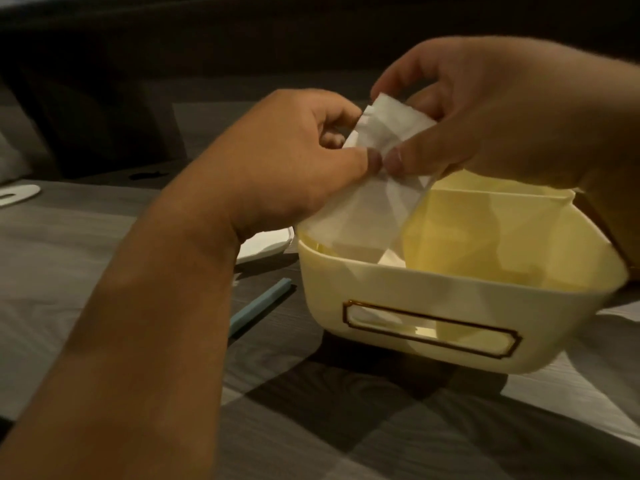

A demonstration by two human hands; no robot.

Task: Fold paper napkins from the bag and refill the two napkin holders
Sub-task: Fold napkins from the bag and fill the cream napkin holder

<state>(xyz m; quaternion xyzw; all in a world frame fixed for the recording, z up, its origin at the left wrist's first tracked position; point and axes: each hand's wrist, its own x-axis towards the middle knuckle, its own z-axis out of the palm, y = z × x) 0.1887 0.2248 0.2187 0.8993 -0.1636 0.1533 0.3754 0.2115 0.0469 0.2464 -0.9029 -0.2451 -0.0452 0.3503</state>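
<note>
Tearing looks like the main risk: both thumbs pinch the thin napkin (388, 140) close together, so pulling apart could rip it, and loosening either pinch could undo the fold before it reaches the cream holder (450, 299) directly beneath at 6 o'clock. The left hand (294, 161) has its fingers curled, gripping the napkin's 9 o'clock edge; the right hand (485, 116) grips it from 3 o'clock.
</note>
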